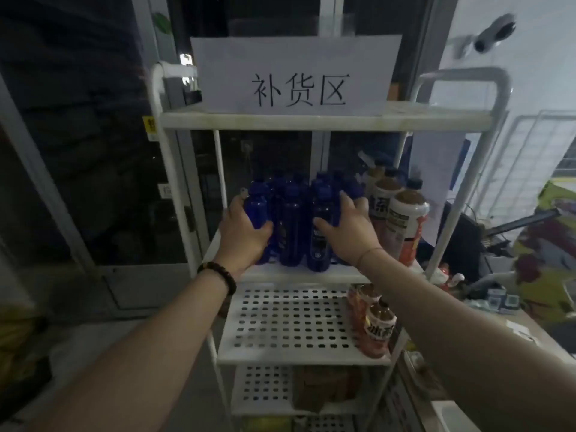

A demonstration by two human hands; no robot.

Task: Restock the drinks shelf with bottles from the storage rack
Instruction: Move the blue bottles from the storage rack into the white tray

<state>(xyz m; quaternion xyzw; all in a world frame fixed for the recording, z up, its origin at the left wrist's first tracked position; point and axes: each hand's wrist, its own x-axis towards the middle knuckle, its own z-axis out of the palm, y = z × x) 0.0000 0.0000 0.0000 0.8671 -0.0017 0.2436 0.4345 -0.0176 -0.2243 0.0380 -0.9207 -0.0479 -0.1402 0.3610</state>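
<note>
A white storage rack (324, 121) with perforated shelves stands in front of me. On its second shelf stand several dark blue bottles (291, 226) in a cluster. My left hand (241, 236) wraps around the leftmost blue bottle (256, 210). My right hand (349, 227) grips a blue bottle (322, 241) at the front right of the cluster. Right of the blue ones stand several tea bottles (405, 219) with white and red labels.
A paper sign (296, 76) with printed characters stands on the top shelf. Two tea bottles (375, 325) sit at the right of the third shelf (280, 325). A glass door (93, 151) is to the left, a cluttered counter (498, 294) to the right.
</note>
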